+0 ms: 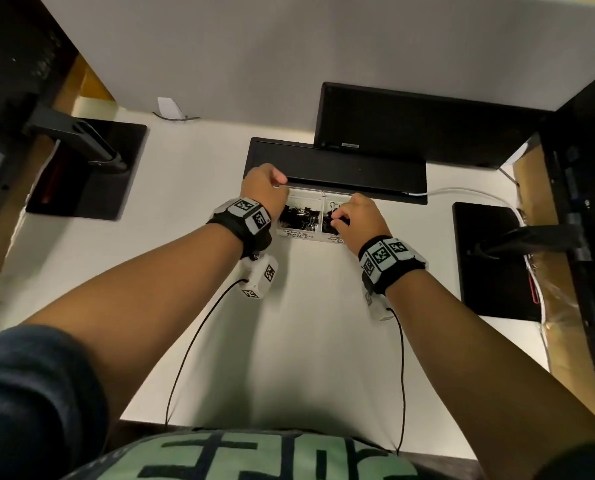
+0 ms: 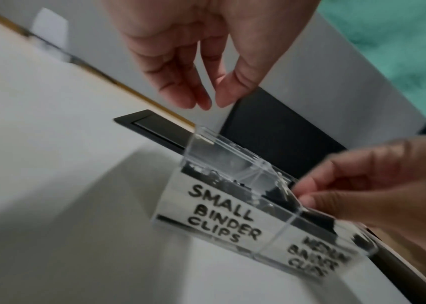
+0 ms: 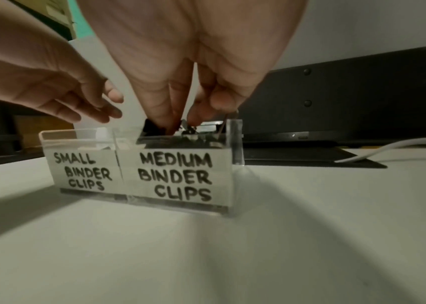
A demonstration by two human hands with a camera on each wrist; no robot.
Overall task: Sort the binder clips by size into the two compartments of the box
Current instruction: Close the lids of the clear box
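Observation:
A clear box (image 1: 299,233) stands on the white desk, its front labelled "SMALL BINDER CLIPS" (image 3: 82,170) on the left and "MEDIUM BINDER CLIPS" (image 3: 178,176) on the right. Black binder clips (image 1: 294,214) fill the small compartment, and more clips (image 1: 325,220) lie in the medium one. My right hand (image 3: 180,121) reaches down into the medium compartment, its fingertips pinching a black clip (image 3: 152,125) there. My left hand (image 2: 206,103) hovers over the box's back left corner with loosely curled fingers, holding nothing.
A flat black panel (image 1: 337,171) lies right behind the box, with a dark monitor (image 1: 410,123) beyond it. Black stand bases sit at the left (image 1: 91,174) and right (image 1: 490,265). A white cable (image 1: 462,192) runs off to the right.

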